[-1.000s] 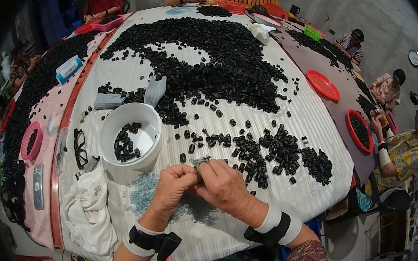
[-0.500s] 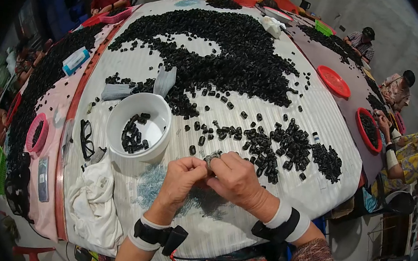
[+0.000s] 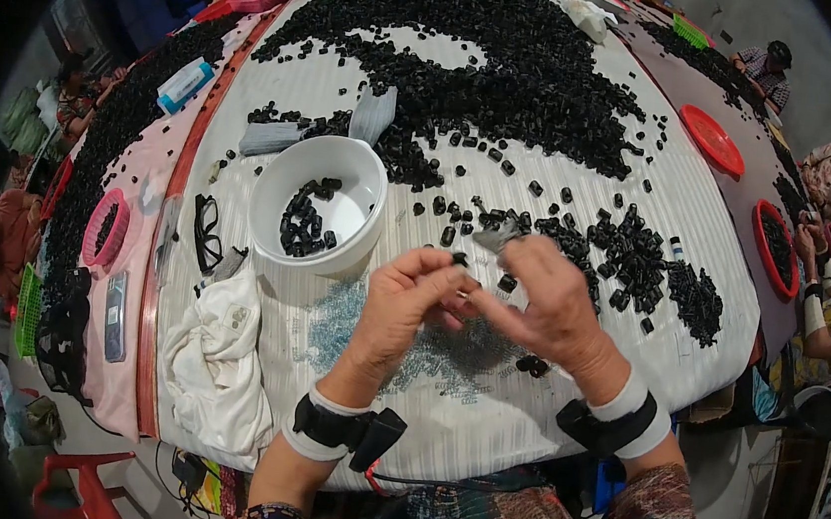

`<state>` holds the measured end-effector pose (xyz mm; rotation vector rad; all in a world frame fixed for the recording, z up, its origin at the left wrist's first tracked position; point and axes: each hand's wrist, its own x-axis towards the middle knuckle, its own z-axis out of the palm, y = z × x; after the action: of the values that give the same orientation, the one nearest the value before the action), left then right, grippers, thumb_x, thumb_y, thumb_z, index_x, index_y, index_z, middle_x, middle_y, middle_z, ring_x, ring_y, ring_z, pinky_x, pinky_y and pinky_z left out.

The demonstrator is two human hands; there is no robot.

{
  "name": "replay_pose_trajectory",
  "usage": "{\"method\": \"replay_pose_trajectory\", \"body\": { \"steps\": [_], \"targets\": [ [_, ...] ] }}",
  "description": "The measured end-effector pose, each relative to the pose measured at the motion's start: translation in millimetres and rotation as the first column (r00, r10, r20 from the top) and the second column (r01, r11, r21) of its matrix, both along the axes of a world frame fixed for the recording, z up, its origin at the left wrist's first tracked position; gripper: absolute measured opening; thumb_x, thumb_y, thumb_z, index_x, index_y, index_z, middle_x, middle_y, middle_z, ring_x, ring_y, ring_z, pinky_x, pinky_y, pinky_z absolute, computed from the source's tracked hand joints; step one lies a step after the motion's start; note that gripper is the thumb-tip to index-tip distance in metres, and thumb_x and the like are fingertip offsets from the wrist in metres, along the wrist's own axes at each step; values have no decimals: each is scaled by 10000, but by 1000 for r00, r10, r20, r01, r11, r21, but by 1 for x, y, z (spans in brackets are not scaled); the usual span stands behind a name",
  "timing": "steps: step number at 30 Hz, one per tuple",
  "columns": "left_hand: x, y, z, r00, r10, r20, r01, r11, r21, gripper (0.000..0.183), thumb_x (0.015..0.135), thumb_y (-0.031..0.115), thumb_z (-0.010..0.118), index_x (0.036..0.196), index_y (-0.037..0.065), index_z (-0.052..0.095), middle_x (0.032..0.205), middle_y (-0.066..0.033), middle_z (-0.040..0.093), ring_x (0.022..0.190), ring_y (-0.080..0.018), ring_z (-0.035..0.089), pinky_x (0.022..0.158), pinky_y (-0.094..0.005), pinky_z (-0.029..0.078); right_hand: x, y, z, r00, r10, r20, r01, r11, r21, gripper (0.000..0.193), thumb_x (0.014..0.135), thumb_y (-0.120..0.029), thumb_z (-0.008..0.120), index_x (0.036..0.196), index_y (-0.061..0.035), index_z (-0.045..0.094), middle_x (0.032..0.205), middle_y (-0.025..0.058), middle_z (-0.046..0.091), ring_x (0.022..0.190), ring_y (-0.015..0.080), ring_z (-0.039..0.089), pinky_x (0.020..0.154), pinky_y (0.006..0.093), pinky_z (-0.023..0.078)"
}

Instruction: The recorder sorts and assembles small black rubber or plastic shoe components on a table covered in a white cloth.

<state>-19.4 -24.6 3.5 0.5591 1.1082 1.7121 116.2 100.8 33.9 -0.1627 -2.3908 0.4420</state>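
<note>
My left hand (image 3: pixel 399 308) is closed in a pinch around a small black plastic piece (image 3: pixel 459 259). Close beside it on the right, my right hand (image 3: pixel 553 308) grips a grey crumpled scrap of cloth (image 3: pixel 498 234), partly blurred; its lower fingers reach toward the left fingertips. Beyond both hands lie loose black cylindrical pieces (image 3: pixel 626 255) in small heaps. A white bucket (image 3: pixel 274 171) with several black pieces in it stands beyond my left hand. Bluish-grey shavings (image 3: pixel 444 377) lie scattered on the cloth under my hands.
A large pile of black pieces (image 3: pixel 513 79) covers the table's far part. Glasses (image 3: pixel 206 234) and a white cloth (image 3: pixel 210 370) lie left, a phone (image 3: pixel 116 316) farther left. Red baskets (image 3: pixel 712 140) stand right. Several people sit around the tables.
My right hand has drawn away to the right from my left, carrying the grey scrap. The black piece now shows in my left fingers. The whole view has shifted.
</note>
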Motion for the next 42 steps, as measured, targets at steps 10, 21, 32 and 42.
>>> {"method": "replay_pose_trajectory", "body": {
  "steps": [10, 21, 32, 42],
  "targets": [
    [-20, -5, 12, 891, 453, -27, -433, 868, 244, 93, 935, 143, 547, 941, 63, 501, 841, -113, 640, 629, -151, 635, 516, -288, 540, 18, 32, -19, 983, -162, 87, 161, 987, 23, 167, 742, 1, 625, 895, -8, 558, 785, 114, 541, 751, 273, 570, 648, 357, 491],
    [-41, -11, 19, 837, 545, 44, -539, 809, 236, 261, 968, 236, 488, 1127, 30, 506, 1005, -146, 630, 733, -173, 631, 594, -292, 551, 10, 34, -30, 942, -149, 302, 111, 984, 142, 254, 726, 46, 555, 957, -57, 578, 827, 76, 560, 825, 262, 557, 714, 362, 499],
    [-12, 0, -3, 985, 135, -110, -139, 990, -31, 229, 897, 150, 608, 1060, 5, 540, 905, -107, 654, 694, -142, 656, 538, -249, 549, 4, 31, -34, 959, -135, 249, 109, 987, 115, 299, 708, 52, 573, 989, -43, 535, 826, 111, 535, 795, 289, 552, 695, 381, 486],
    [-3, 0, -4, 994, 109, -24, -107, 993, 53, 200, 900, 140, 613, 1028, -14, 593, 885, -98, 666, 783, -143, 667, 598, -230, 541, -19, -11, 12, 990, 139, 23, -126, 947, -295, 246, 749, 45, 589, 979, 28, 502, 820, 144, 568, 744, 294, 615, 627, 351, 515]
  ]
}}
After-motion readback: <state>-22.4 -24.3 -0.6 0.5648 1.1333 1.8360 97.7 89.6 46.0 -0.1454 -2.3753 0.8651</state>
